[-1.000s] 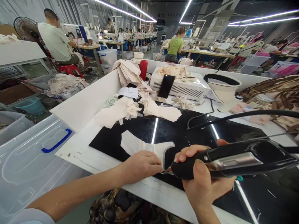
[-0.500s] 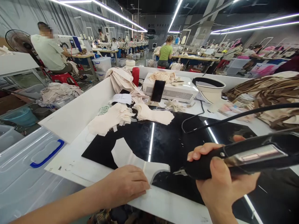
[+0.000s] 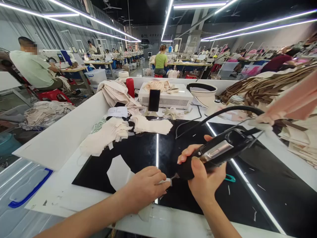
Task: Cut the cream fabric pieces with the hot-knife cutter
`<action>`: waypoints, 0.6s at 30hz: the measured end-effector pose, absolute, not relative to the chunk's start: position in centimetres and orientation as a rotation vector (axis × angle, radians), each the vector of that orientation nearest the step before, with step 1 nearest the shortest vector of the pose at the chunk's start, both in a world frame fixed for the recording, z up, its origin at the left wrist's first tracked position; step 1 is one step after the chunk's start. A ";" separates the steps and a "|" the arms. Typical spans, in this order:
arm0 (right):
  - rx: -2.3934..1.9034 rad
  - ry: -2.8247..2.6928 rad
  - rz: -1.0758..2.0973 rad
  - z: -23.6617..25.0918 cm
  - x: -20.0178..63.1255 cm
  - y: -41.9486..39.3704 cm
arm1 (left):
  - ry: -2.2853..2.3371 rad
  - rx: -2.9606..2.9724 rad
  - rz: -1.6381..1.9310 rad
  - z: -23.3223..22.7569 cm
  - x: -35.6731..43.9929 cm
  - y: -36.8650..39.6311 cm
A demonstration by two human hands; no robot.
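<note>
While the right hand (image 3: 203, 180) wraps its fingers (image 3: 184, 154) tightly round the black handle of a corded hot-tip cutting tool (image 3: 215, 152), the tool's thin metal tip points toward 9 o'clock and meets the edge of a pale fabric piece (image 3: 120, 172) lying flat on the black mat (image 3: 198, 195). At 9 o'clock of that tip, the left hand (image 3: 146, 185) presses down on the same fabric piece, fingers curled and closed together, pinning its right end to the mat; whether they pinch the cloth or only press it I cannot tell. A teal loop, partly hidden, shows just at 3 o'clock of the right hand. From the tool's rear a black cord (image 3: 223, 112) arcs toward 12 o'clock over the counter (image 3: 61, 198). Farther toward 12 o'clock lie stacks of cream cut pieces (image 3: 116, 132), then a phone (image 3: 154, 100) propped upright against a white vented box (image 3: 170, 97), with a red spool (image 3: 130, 87) at 10 o'clock of it. Brown straps (image 3: 267, 87) heap up at 2 o'clock. Beyond the counter's white wall, a seated person in a pale shirt (image 3: 32, 71) works at 10 o'clock, and another in green (image 3: 160, 61) sits at 12 o'clock.
</note>
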State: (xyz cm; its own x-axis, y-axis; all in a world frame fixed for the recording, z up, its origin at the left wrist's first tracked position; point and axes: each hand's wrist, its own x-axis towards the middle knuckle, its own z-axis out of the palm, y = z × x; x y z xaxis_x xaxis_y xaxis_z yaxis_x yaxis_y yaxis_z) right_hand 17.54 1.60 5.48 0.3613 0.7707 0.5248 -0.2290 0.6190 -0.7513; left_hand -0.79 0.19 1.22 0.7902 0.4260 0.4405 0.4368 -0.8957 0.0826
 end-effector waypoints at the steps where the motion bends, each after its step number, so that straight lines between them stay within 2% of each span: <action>1: -0.632 -1.009 0.706 5.4 17.4 1.6 | -0.719 -2.954 -0.702 1.1 -0.8 0.3; 18: -0.630 -1.035 0.692 4.9 17.2 1.8 | -0.832 -2.956 -0.513 0.4 -1.5 0.7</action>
